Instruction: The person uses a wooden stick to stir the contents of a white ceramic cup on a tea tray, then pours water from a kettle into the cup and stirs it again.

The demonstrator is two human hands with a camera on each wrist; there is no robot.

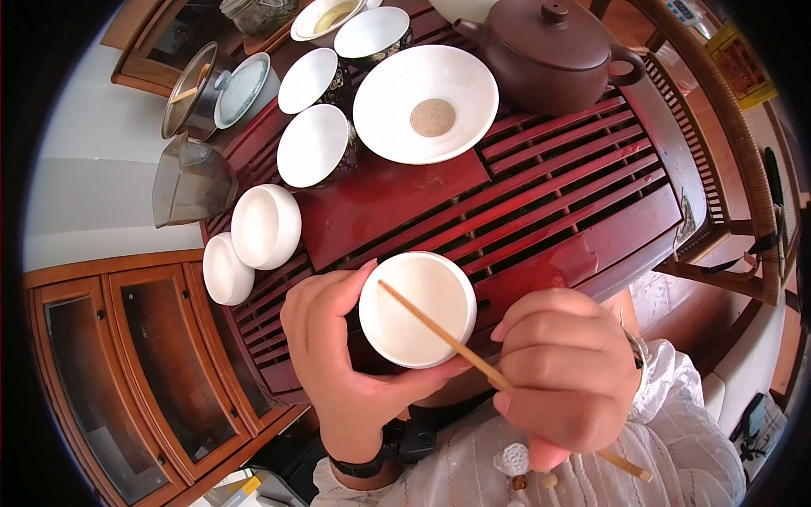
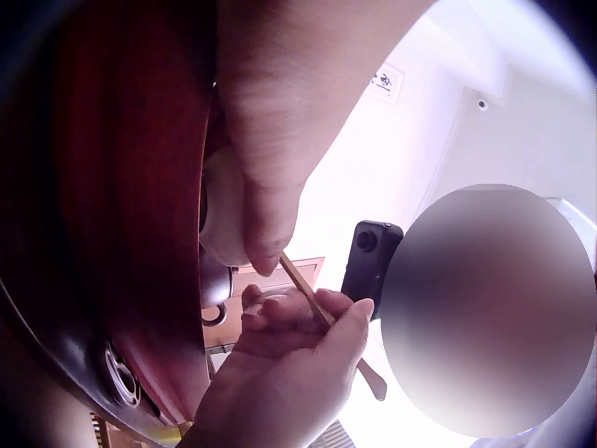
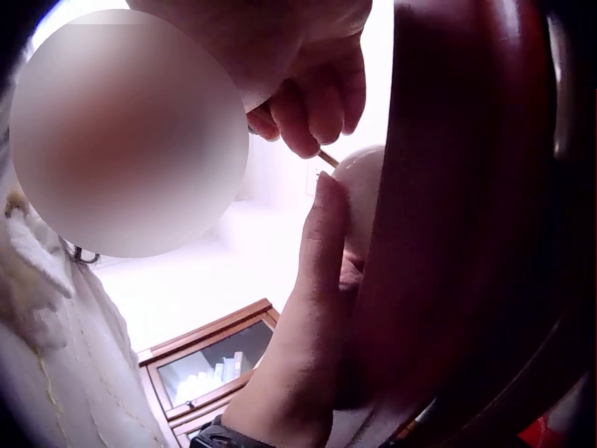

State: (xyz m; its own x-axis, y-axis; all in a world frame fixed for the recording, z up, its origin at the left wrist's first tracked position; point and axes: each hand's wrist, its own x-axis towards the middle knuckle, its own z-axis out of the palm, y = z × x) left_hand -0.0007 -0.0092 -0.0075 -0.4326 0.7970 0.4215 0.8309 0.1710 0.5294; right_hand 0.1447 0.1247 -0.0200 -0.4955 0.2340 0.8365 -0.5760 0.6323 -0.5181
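Observation:
My left hand [image 1: 329,342] grips a small white cup [image 1: 443,296] by its side, thumb and fingers around the wall, over the front edge of the tea tray. The cup's mouth faces the head camera, and its inside looks plain white. In my right hand [image 1: 566,363] a thin wooden stick [image 1: 460,348] is held between thumb and curled fingers. Its far tip overlaps the cup's opening, while the other end sticks out below the hand. From the left wrist, the stick [image 2: 373,381] shows a wider, flattened end. The right wrist view shows the cup [image 3: 366,191] from outside.
On the slatted red tea tray [image 1: 389,207] stand a wide white bowl [image 1: 384,106], several dark-patterned cups [image 1: 311,144] and a brown teapot [image 1: 545,63]. Two white cups [image 1: 266,226] sit at the left, near a clear pitcher [image 1: 193,182]. A wooden cabinet [image 1: 156,363] stands left, a chair [image 1: 760,169] right.

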